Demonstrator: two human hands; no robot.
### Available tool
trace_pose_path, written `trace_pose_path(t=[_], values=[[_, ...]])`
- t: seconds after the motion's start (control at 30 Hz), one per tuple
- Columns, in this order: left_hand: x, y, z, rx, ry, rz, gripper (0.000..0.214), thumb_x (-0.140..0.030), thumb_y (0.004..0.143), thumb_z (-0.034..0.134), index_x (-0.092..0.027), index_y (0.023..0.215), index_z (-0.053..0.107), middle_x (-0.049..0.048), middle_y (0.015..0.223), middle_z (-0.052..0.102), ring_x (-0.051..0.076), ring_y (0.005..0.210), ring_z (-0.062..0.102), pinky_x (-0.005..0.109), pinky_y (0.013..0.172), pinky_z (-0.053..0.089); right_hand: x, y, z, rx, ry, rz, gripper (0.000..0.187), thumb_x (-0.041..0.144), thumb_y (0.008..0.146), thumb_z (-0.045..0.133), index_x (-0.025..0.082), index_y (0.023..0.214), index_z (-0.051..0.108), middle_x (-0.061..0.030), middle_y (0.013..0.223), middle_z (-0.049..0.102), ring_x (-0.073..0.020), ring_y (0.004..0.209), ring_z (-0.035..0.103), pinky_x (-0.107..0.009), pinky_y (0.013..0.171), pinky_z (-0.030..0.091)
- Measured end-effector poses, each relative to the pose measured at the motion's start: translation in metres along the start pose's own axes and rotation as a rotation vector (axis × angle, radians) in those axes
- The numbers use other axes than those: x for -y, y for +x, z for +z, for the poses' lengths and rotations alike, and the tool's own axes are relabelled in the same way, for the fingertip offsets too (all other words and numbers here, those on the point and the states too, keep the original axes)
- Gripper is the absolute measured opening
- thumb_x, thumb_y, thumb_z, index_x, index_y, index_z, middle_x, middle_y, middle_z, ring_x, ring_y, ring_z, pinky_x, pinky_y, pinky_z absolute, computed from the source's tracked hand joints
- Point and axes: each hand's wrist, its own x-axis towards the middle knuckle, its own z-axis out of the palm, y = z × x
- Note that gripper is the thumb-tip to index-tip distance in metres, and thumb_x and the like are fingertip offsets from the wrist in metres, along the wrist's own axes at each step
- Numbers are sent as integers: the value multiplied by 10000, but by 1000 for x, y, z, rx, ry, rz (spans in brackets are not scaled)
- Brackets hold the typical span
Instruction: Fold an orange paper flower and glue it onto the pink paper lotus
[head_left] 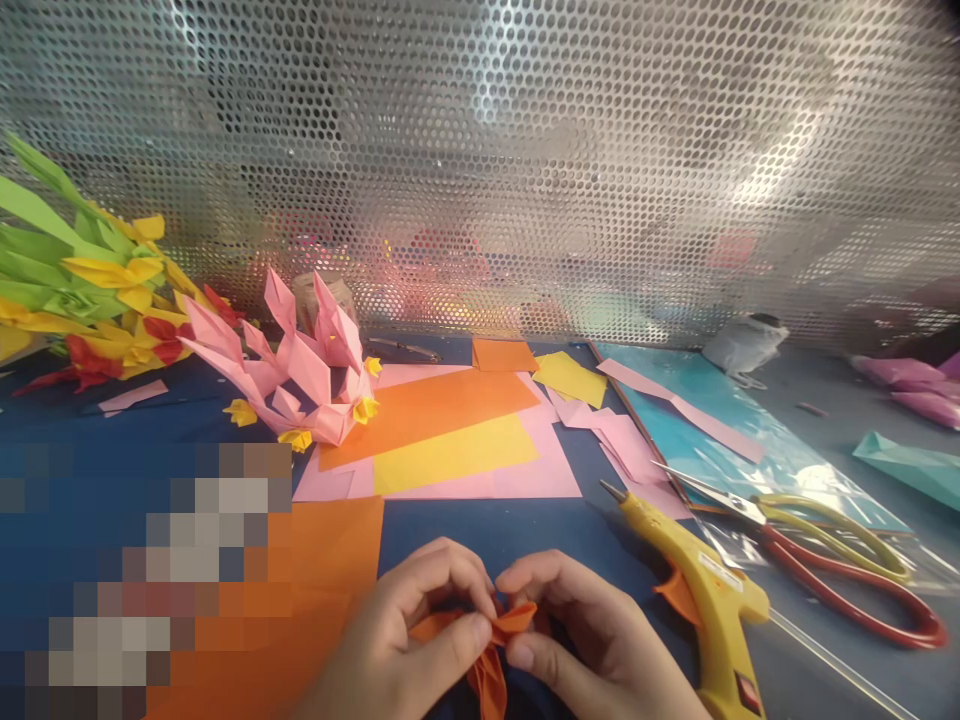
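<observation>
My left hand [409,640] and my right hand [592,640] meet at the bottom centre, both pinching a small folded orange paper piece [491,650] between thumbs and curled fingers. The piece is creased and partly hidden by my fingers. An orange paper sheet [315,590] lies just left of my left hand. A yellow glue gun [701,590] lies on the table just right of my right hand, nozzle pointing up-left.
Red-and-yellow-handled scissors [825,560] lie at the right on a plastic-wrapped teal sheet [690,400]. Orange, yellow and pink sheets [450,440] spread mid-table. A pink folded paper flower [300,370] and green, yellow and red paper flowers [90,290] stand at left. Perforated metal wall [480,150] behind.
</observation>
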Motion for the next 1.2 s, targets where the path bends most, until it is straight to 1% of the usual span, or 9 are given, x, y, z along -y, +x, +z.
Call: trace_pose_path(t=[0.13,0.23,0.4,0.53,0.73,0.9,1.03,1.13,1.2], values=[[2,2,0,14,-12,19,60,-204,799,571,-198,744,595,13,873,530,187,863,573,293,783,442,-3,1,0,10,-22,21,264,366,810,692,273,1051,637,-19,916,658,-179,868,614,-305,794,484],[0,2,1,0,-23,-4,60,-185,774,575,-193,722,603,18,860,542,196,869,584,310,797,459,-6,2,0,9,9,42,314,336,790,718,287,1088,632,1,872,644,-161,815,617,-288,770,484],[-4,1,4,-33,-57,-50,63,-162,735,600,-191,680,611,17,874,549,184,855,590,289,764,473,-3,4,0,18,98,95,345,350,737,780,267,1037,632,26,804,641,-124,739,599,-247,732,459],[-4,0,1,-36,-151,-75,56,-172,732,629,-190,681,619,14,895,559,174,857,582,283,763,459,0,2,0,46,125,47,247,404,783,733,259,965,649,9,861,648,-131,810,587,-246,768,445],[11,3,-9,67,-274,-55,76,-203,699,697,-179,652,643,15,898,550,186,845,588,304,751,464,1,-2,-1,113,199,31,213,389,807,716,283,986,666,11,882,641,-127,832,576,-248,786,435],[14,5,-10,97,-309,-76,140,-284,691,750,-178,651,666,25,906,559,224,875,599,335,756,483,5,1,2,115,206,24,125,336,822,708,224,864,672,9,820,641,-113,779,560,-228,744,428],[1,1,-7,16,-297,-142,220,-394,703,783,-205,786,706,30,935,605,219,925,591,344,836,455,3,2,1,67,273,49,156,289,761,774,214,810,646,35,786,645,-89,753,568,-193,723,437],[-7,-1,-5,-31,-355,-187,446,-463,613,846,-258,977,690,29,997,642,227,1016,572,336,858,448,3,3,0,6,321,48,188,261,723,807,216,779,634,58,735,656,-68,711,587,-161,692,451],[-8,-1,-5,-1,-418,-193,564,-437,568,882,-288,1064,659,20,1048,645,215,1028,576,313,834,457,4,3,0,-32,346,36,206,258,698,826,216,760,635,59,720,671,-64,695,601,-150,677,462]])
